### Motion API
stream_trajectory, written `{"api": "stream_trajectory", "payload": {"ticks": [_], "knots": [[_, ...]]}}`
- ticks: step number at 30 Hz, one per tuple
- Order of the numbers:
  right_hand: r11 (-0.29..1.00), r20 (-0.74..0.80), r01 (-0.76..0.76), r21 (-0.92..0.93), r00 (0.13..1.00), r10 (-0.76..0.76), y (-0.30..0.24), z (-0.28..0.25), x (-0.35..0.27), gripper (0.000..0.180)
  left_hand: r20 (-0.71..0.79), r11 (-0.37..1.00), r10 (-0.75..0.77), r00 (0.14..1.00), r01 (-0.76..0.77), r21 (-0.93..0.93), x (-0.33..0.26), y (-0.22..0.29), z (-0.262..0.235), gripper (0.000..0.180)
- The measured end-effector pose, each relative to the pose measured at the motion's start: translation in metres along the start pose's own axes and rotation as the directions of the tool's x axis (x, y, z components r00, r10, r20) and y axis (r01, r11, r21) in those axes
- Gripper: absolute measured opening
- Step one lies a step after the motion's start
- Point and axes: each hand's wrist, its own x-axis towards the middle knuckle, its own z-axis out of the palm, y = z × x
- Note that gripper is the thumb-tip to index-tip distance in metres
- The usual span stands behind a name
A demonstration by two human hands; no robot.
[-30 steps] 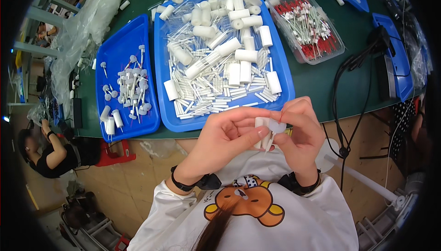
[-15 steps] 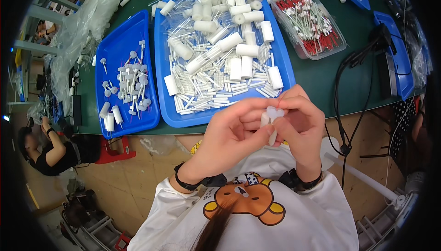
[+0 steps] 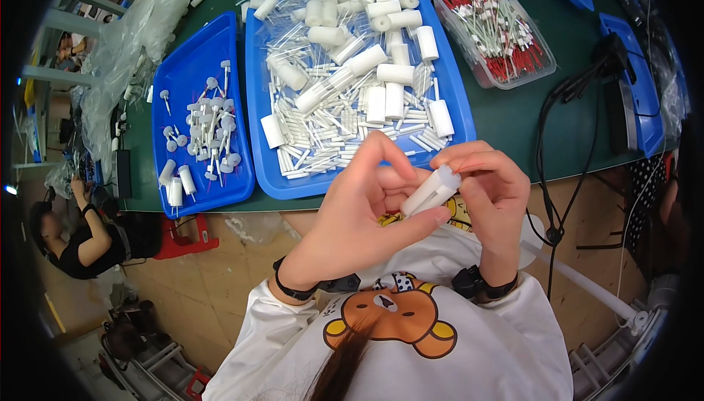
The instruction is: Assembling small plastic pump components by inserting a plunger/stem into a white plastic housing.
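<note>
A white foam-like cylinder point(image 3: 423, 193) lies tilted between my two hands, over the table's near edge. My left hand point(image 3: 356, 214) grips its lower part, thumb along the near side and fingers behind; the index finger is raised and bent. At its upper end sits a frosted, translucent cap point(image 3: 449, 178). My right hand point(image 3: 495, 188) is closed at that end, thumb and fingers pinching around the cap and a thin red wire point(image 3: 471, 163). A slim white rod appears alongside the cylinder, partly hidden by my left thumb.
Ahead stands a large blue tray point(image 3: 458, 108) of white cylinders, slim rods and clear tubes. A smaller blue tray point(image 3: 172, 82) on the left holds capped rods. A clear box point(image 3: 499, 82) has red-wired parts. Black cables point(image 3: 546, 130) hang at the right; a person point(image 3: 88, 229) sits far left.
The cylinder has come into fuller view, tilted up to the right, with the cap now at its end. My left index finger has lifted, and my right hand has shifted slightly right.
</note>
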Motion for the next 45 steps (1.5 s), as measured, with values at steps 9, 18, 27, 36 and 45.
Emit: {"api": "stream_trajectory", "payload": {"ticks": [9, 18, 27, 36, 45], "knots": [[0.949, -0.117, -0.178, 0.259, 0.970, 0.214, -0.013, 0.006, -0.008, 0.028, 0.131, 0.997, -0.058, 0.990, 0.064, -0.038, 0.004, -0.016, 0.006, 0.022], [0.988, -0.301, -0.052, 0.148, 0.949, 0.095, 0.001, -0.022, -0.024, 0.017, -0.142, 0.789, 0.171, 0.975, -0.050, 0.613, 0.022, -0.018, 0.003, 0.012], [0.968, -0.360, 0.018, 0.252, 0.930, 0.077, -0.009, -0.025, -0.025, 0.019, -0.104, -0.013, 0.663, 0.742, 0.151, 0.988, 0.074, -0.031, 0.004, 0.021], [0.981, -0.292, 0.132, 0.145, 0.953, -0.085, -0.008, -0.026, -0.020, 0.033, -0.134, 0.373, 0.562, 0.816, -0.106, 0.922, 0.060, -0.025, -0.002, 0.024], [0.921, -0.010, 0.329, -0.210, 0.941, -0.339, -0.020, -0.021, 0.008, 0.037, 0.074, 0.882, 0.184, 0.980, -0.198, 0.428, 0.014, 0.003, -0.004, 0.040]]}}
